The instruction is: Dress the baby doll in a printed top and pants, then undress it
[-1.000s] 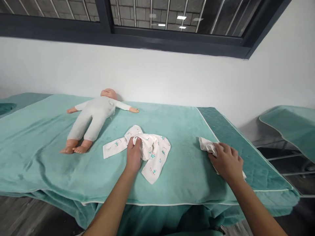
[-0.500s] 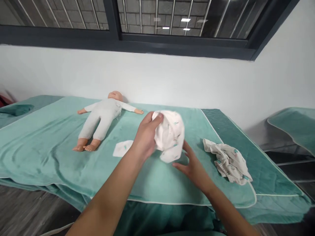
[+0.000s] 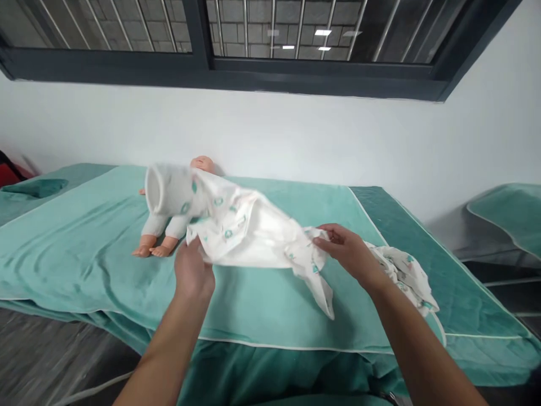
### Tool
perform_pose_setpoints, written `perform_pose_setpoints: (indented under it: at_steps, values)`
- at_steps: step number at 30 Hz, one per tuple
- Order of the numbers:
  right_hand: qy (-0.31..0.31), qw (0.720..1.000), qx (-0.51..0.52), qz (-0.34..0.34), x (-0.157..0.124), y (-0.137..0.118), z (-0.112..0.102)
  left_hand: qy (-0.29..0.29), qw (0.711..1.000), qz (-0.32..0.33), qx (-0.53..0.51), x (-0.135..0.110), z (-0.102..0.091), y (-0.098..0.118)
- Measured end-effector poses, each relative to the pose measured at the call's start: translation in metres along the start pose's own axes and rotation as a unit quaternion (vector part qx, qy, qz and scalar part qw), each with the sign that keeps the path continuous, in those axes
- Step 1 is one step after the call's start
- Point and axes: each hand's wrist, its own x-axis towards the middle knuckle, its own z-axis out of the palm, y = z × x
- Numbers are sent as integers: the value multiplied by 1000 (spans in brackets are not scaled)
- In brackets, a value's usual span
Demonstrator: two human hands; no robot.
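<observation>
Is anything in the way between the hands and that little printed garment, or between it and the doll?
Nothing visible. The left hand and right hand both grip the printed garment directly; its sleeve hangs in front of the doll, with only towel beneath.

No writing, label, brand or number can be read; the white fabric baby garment [image 3: 253, 237] bears only small teal printed figures.

Bright, even indoor light; the lifted garment [image 3: 236, 231] shows motion blur.
</observation>
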Motion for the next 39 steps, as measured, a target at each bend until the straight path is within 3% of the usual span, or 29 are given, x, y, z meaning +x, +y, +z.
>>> perform_pose_setpoints:
  at_steps: [2, 5, 7, 9, 11, 13, 15, 17, 19, 24, 28, 30, 33, 36, 39]
  values:
    - [2, 997, -83, -5, 4, 19, 8, 101, 992, -33, 72, -13, -27, -32]
    - [32, 990, -126, -60, 2, 32, 33, 113, 957, 136, 230, -30, -36, -44]
    - [9, 987, -130, -99, -1, 28, 53, 38, 907, 266, 325, -32, -27, -35]
    - [-28, 978, -162, -124, -4, 19, 70, -86, 854, 331, 392, -25, -12, -28]
    - [-66, 965, -218, -129, -5, 10, 86, -224, 789, 346, 455, -12, 4, -27]
    - [-97, 949, -277, -115, -4, 4, 100, -330, 704, 343, 527, 4, 18, -34]
    - [-115, 932, -327, -104, -4, 1, 110, -391, 624, 326, 592, 17, 29, -44]
    - [-114, 920, -360, -108, -5, 1, 117, -407, 581, 301, 637, 26, 38, -51]
    - [-100, 919, -362, -117, -7, -1, 119, -387, 595, 275, 649, 28, 46, -49]
    - [-14, 939, -305, -160, -3, -27, 108, -360, 729, 270, 517, 12, 67, -9]
    - [91, 936, -289, -181, 6, -65, 91, -351, 767, 321, 430, -4, 83, 35]
    - [116, 932, -282, -197, 10, -82, 80, -346, 768, 354, 405, -9, 86, 53]
    - [160, 925, -272, -213, 15, -97, 58, -324, 738, 403, 433, -13, 86, 74]
    - [221, 916, -258, -212, 20, -100, 32, -278, 706, 434, 485, -15, 80, 86]
    - [256, 905, -262, -217, 24, -91, 9, -227, 712, 445, 493, -11, 72, 93]
